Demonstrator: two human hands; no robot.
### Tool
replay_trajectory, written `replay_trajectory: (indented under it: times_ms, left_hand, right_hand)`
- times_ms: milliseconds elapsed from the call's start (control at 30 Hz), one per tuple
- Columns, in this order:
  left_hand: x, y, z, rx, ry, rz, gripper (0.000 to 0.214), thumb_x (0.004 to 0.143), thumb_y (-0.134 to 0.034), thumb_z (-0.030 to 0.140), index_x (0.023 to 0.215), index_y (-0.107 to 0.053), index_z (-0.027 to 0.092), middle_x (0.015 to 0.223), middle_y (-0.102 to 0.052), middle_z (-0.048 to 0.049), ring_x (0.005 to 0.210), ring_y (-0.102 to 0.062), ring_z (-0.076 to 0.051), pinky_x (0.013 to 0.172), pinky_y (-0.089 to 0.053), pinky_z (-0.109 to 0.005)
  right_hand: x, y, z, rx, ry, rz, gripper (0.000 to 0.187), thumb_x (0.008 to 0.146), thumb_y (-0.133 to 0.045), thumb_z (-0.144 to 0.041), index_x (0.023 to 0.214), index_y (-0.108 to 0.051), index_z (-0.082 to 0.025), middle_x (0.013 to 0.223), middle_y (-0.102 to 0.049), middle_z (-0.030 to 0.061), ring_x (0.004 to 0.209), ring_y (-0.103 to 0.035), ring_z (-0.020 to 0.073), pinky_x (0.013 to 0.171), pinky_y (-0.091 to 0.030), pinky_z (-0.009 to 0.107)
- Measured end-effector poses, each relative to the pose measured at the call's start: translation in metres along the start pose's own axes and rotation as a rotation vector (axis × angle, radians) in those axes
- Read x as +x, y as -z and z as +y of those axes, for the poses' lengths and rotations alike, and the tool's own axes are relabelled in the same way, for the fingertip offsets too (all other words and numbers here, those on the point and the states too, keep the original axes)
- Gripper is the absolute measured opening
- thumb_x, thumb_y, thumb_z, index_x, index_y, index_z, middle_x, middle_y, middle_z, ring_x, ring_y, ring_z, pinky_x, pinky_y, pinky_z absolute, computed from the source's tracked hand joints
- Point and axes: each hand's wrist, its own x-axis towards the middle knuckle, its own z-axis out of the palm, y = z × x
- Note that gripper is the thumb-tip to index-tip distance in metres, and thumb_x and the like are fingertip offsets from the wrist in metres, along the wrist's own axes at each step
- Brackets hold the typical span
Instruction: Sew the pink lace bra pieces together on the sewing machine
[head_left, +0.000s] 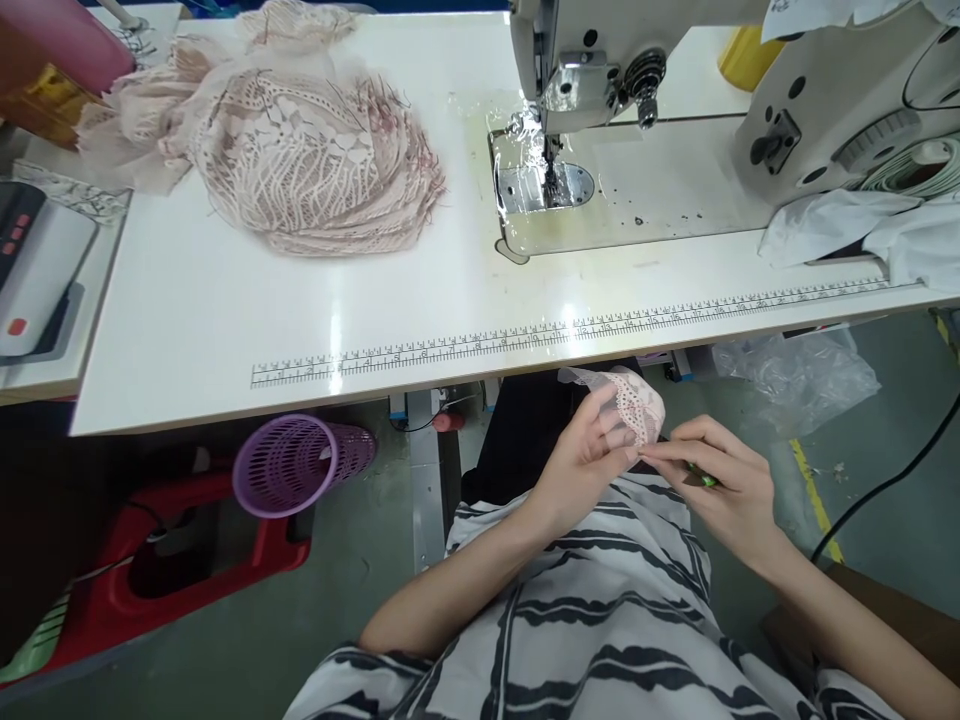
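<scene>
Green object (706, 479), mostly hidden inside the right hand's grip (731, 488).

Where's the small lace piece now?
In the head view, the lace piece is right of centre, below the table edge, in the left hand, with the right hand at its lower edge.

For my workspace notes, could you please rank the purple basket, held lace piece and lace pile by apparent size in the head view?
1. Lace pile
2. Purple basket
3. Held lace piece

Bright; glare streaks on white tabletop (420, 295); deep shadow beneath, left.
</scene>
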Motion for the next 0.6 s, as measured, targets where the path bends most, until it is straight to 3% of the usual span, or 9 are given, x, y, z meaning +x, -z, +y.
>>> replay_trajectory:
  times_ms: [133,333,533,600]
  left_hand:
    - [0.000,0.000,0.001,0.019,-0.001,0.025,0.073,0.079,-0.073,0.024,0.140,-0.035,0.024,0.137,-0.050,-0.0126,0.121,-0.054,-0.026,0.104,-0.039,-0.040]
    - [-0.001,-0.001,0.006,0.023,-0.029,0.067,0.076,0.077,-0.073,0.023,0.141,-0.033,0.024,0.133,-0.055,-0.0115,0.114,-0.058,-0.022,0.099,-0.044,-0.035]
    - [-0.003,-0.004,0.002,0.031,-0.023,0.021,0.104,0.080,-0.072,0.027,0.150,0.004,0.030,0.135,-0.053,-0.0138,0.114,-0.060,-0.021,0.101,-0.042,-0.038]
    - [-0.005,-0.005,-0.002,0.058,-0.050,0.008,0.104,0.082,-0.071,0.029,0.149,0.008,0.033,0.135,-0.053,-0.0133,0.113,-0.061,-0.020,0.100,-0.043,-0.037]
  right_hand:
    - [0.003,0.001,-0.003,0.015,-0.006,0.023,0.029,0.084,-0.060,-0.005,0.104,-0.064,-0.025,0.084,-0.055,0.0018,0.066,-0.052,0.0107,0.051,-0.039,0.025]
    - [0.009,0.009,-0.009,-0.023,-0.091,0.182,0.014,0.085,-0.058,-0.009,0.085,-0.060,-0.022,0.078,-0.053,0.0001,0.064,-0.048,0.0109,0.054,-0.036,0.027]
    - [0.012,0.009,-0.004,-0.028,-0.172,0.255,0.011,0.088,-0.056,-0.013,0.083,-0.056,-0.022,0.080,-0.050,-0.0001,0.066,-0.046,0.0113,0.058,-0.034,0.028]
    - [0.014,0.007,-0.004,0.011,-0.206,0.277,0.010,0.089,-0.056,-0.016,0.081,-0.054,-0.022,0.080,-0.050,0.0001,0.067,-0.045,0.0114,0.059,-0.034,0.029]
